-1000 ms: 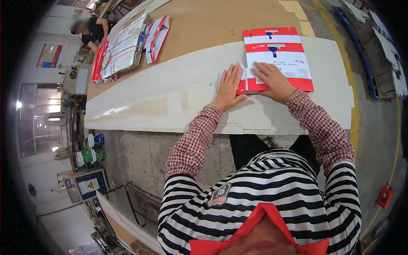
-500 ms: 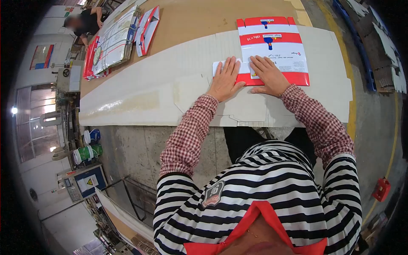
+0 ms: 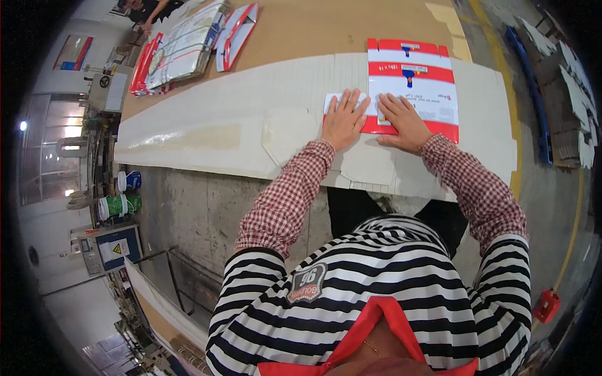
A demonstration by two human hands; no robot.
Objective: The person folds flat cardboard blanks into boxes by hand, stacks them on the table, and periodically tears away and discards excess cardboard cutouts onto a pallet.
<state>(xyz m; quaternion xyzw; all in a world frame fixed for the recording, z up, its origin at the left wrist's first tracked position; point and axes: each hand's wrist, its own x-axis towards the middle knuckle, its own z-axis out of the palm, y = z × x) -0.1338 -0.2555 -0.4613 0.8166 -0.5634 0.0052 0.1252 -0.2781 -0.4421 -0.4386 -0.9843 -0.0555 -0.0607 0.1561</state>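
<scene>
A flattened red and white printed carton (image 3: 433, 94) lies on the pale cardboard sheet (image 3: 207, 106) that covers the near part of the table. My left hand (image 3: 344, 120) rests flat over the carton's left flap, its fingers stretched out and pointing away from me. Beside it, my right hand (image 3: 403, 121) lies flat on the carton's near part, with fingers spread and the thumb towards the left hand. Neither hand is wrapped round anything. Parts of the print under both palms are hidden.
At the far left of the table lies a strapped bundle of flat cartons (image 3: 185, 47). A folded red and white carton (image 3: 236, 37) stands beside it. Behind the bundle, a co-worker's arm (image 3: 153, 15) reaches in. Stacked cardboard (image 3: 567, 106) is on the right.
The camera view has shifted and turned slightly, so the table and carton sit lower in view. Both hands stay flat on the carton. The co-worker shows less at the top edge.
</scene>
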